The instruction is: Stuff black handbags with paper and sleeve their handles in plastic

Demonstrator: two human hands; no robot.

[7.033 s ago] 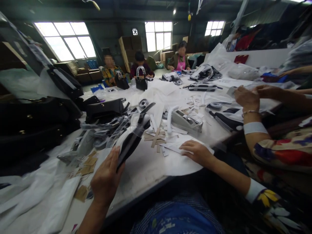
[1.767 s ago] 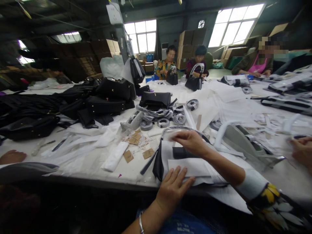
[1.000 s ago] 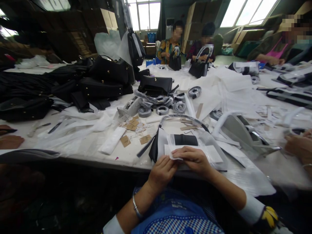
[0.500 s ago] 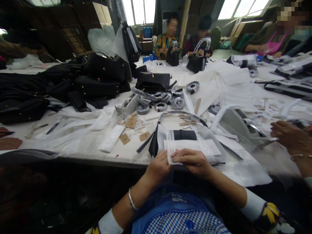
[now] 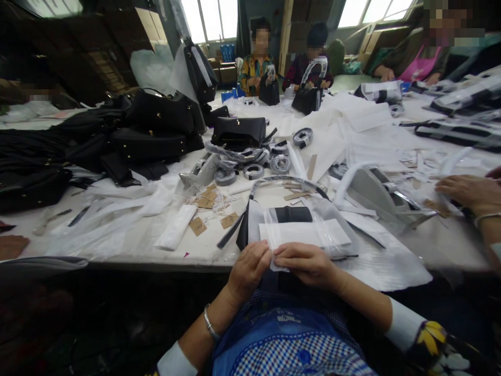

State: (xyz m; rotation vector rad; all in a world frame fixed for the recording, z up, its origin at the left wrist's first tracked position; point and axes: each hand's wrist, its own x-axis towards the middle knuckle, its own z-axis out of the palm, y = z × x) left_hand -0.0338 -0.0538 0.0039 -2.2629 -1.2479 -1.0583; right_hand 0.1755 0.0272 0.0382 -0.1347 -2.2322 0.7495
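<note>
Right in front of me at the table's near edge lies a black handbag (image 5: pixel 243 230) partly wrapped in white sheet, its handle (image 5: pixel 289 179) covered in clear film and arched away from me. A strip of white wrapping sheet (image 5: pixel 305 234) lies across the bag. My left hand (image 5: pixel 250 267) pinches the sheet's near left edge, fingers closed. Close beside it, my right hand (image 5: pixel 307 263) is closed on the same sheet, fingers laid over it. What the fingertips grip underneath is hidden.
Brown tags (image 5: pixel 198 225) and a folded white roll (image 5: pixel 175 226) lie left of the bag. Coiled straps (image 5: pixel 253 171) and a grey tape dispenser (image 5: pixel 376 193) stand beyond it. Black bags (image 5: pixel 156 112) are heaped at left. A co-worker's hand (image 5: pixel 465 193) is at right.
The near end of the white sheet has been drawn down and folded between my hands, which stay close together. The view has shifted slightly. The co-worker's hand at right has moved.
</note>
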